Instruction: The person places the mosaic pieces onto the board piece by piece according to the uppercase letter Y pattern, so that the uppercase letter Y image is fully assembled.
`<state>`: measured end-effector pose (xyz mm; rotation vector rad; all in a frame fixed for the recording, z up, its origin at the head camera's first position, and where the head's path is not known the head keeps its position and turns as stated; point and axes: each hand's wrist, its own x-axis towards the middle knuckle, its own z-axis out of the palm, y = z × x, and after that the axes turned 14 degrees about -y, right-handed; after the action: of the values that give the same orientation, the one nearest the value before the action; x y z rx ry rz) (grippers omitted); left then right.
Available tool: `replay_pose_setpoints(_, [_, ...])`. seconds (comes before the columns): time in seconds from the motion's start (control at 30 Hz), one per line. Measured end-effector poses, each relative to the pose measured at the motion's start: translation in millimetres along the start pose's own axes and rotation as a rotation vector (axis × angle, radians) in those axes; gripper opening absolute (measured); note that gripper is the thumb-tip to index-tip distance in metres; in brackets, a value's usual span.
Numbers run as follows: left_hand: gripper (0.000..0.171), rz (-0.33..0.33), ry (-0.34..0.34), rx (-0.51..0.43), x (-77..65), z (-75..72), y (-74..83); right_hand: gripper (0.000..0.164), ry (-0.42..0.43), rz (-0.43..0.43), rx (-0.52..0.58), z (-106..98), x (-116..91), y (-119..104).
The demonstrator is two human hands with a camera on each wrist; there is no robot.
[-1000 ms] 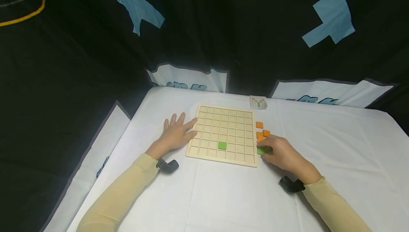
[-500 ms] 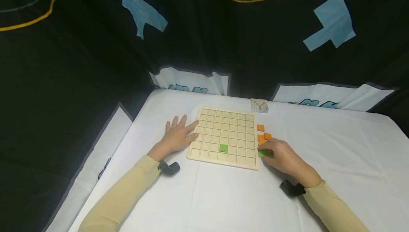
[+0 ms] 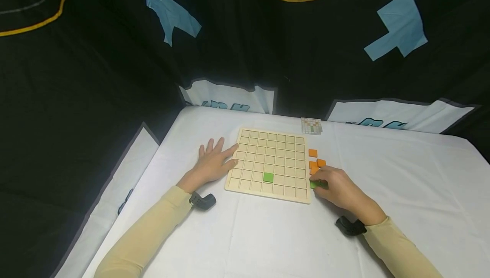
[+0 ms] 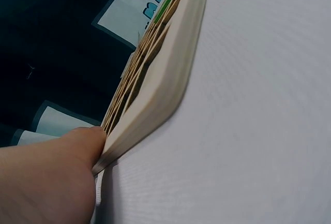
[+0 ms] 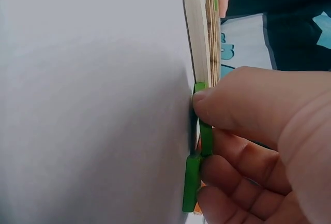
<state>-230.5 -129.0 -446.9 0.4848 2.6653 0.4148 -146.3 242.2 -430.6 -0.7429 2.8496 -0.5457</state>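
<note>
A pale wooden board [image 3: 260, 157] with a grid of square recesses lies flat on the table. One green tile [image 3: 268, 177] sits in a recess near its front. My left hand [image 3: 208, 165] has its fingers spread, with thumb and index finger on the board's left edge. Off the right front corner, my right hand [image 3: 338, 186] pinches a green square tile [image 5: 206, 138], which stands slightly raised off the cloth on one side. A second green tile [image 5: 191, 182] lies against it, beside the curled fingers. Several orange tiles [image 3: 313, 153] lie just beyond this hand.
A small printed card [image 3: 311, 126] with a coloured grid lies behind the board's far right corner. White cloth [image 3: 268, 235] covers the table. A dark curtain [image 3: 298, 48] with blue patches hangs behind it.
The head view has tilted slightly, shifting everything a little down in the picture. Both hands keep nearly the same places, the right one still at the green tiles.
</note>
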Motion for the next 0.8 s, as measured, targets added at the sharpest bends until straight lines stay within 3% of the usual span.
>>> replay_pose_setpoints(0.8, [0.061,0.011,0.006,-0.006,-3.2,-3.2,2.9,0.028,-0.022,-0.009,-0.002,-1.3,0.7,0.3])
